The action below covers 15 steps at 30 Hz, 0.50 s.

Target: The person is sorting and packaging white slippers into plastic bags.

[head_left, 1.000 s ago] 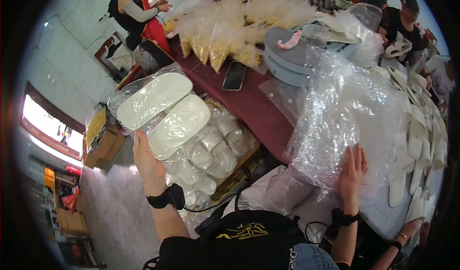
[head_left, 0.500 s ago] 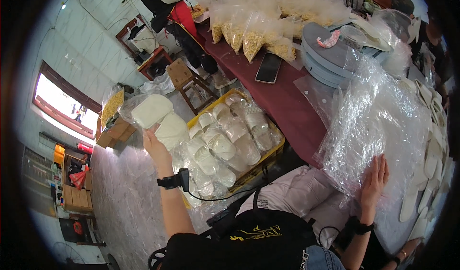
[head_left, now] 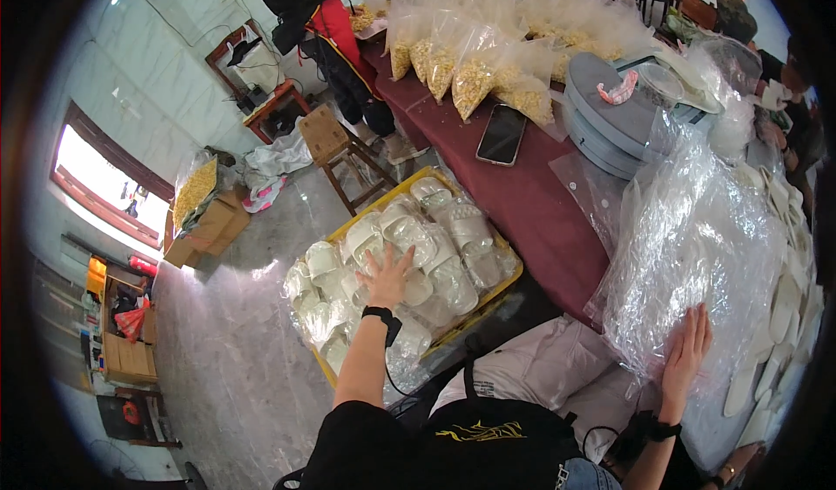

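Note:
My left hand [head_left: 386,279] is spread flat on white slippers [head_left: 409,238] wrapped in clear plastic. The slippers fill a yellow crate [head_left: 475,316] on the floor and rise above its near left side. No slipper is gripped by that hand; its fingers are apart. On my right, my right hand [head_left: 690,355] rests with straight fingers on the near edge of a stack of shiny clear plastic bags [head_left: 697,246] on the table. Loose white slippers and soles [head_left: 779,316] lie beyond the bags at the far right.
A maroon-covered table [head_left: 549,220] carries a phone [head_left: 502,134], bags of yellow pieces [head_left: 475,81] and a round grey container [head_left: 610,98]. A wooden stool [head_left: 326,137] stands past the crate. Another person [head_left: 326,20] works at the table's far end; a co-worker's arm shows lower right.
My left hand has come down and right from holding up a bagged pair of slippers; it now lies spread on the pile in the crate. My right hand stays on the bags.

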Motion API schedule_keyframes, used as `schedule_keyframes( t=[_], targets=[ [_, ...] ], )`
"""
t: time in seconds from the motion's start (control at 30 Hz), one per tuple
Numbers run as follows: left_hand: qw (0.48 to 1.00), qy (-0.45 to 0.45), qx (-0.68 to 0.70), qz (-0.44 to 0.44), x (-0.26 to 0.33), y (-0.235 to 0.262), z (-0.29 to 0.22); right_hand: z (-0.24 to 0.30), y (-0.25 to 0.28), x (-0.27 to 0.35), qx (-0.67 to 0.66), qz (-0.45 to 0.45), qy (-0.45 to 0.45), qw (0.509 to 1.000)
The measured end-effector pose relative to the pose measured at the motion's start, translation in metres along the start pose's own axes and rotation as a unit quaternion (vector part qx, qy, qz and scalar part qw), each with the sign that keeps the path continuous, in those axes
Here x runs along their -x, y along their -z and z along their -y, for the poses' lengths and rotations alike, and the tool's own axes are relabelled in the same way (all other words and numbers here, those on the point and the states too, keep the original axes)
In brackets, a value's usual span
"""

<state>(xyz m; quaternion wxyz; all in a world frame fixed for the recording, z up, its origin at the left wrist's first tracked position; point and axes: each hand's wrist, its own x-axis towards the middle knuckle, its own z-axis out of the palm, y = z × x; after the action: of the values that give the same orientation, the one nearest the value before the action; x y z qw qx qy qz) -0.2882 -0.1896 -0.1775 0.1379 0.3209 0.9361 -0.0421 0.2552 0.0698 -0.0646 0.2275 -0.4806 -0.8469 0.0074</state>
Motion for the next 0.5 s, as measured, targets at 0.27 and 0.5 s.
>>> schedule_keyframes(
  t=[0.27, 0.5],
  targets=[
    [0.993, 0.006, 0.065, 0.097, -0.026, 0.020, 0.009, 0.003, 0.002, 0.000, 0.000, -0.002, 0.002, 1.000],
    [0.992, -0.035, 0.035, 0.112, -0.028, 0.016, 0.018, 0.003, 0.003, 0.000, 0.000, -0.003, 0.006, 1.000]
  ],
)
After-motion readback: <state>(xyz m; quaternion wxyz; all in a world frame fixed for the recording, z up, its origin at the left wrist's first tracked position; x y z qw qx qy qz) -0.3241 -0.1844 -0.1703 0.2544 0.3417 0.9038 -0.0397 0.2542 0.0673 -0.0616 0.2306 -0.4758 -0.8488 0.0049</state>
